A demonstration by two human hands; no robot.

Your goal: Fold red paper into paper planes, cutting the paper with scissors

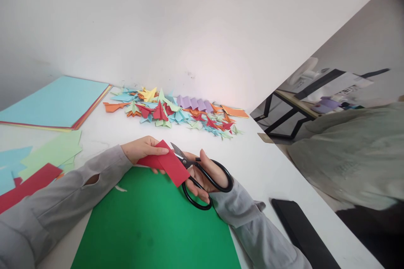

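My left hand point(145, 150) pinches a folded strip of red paper point(174, 167), thumb on top and fingers underneath. In my right hand point(202, 174) is a pair of scissors point(221, 176) with black loop handles, the thumb through one loop and fingers through the other. The scissor blades are parted at the paper's upper right edge; part of one blade is hidden behind the red paper. Both hands are held above the far edge of a green sheet point(154, 218) on the white table.
Small folded paper shapes point(160, 111) in several colours lie along the wall. Large coloured sheets point(59, 101) are stacked at left, with loose green pieces point(53, 151) and a red strip point(34, 183) nearer. A black flat object point(299, 227) lies right; a person's sleeve point(353, 151) shows beyond.
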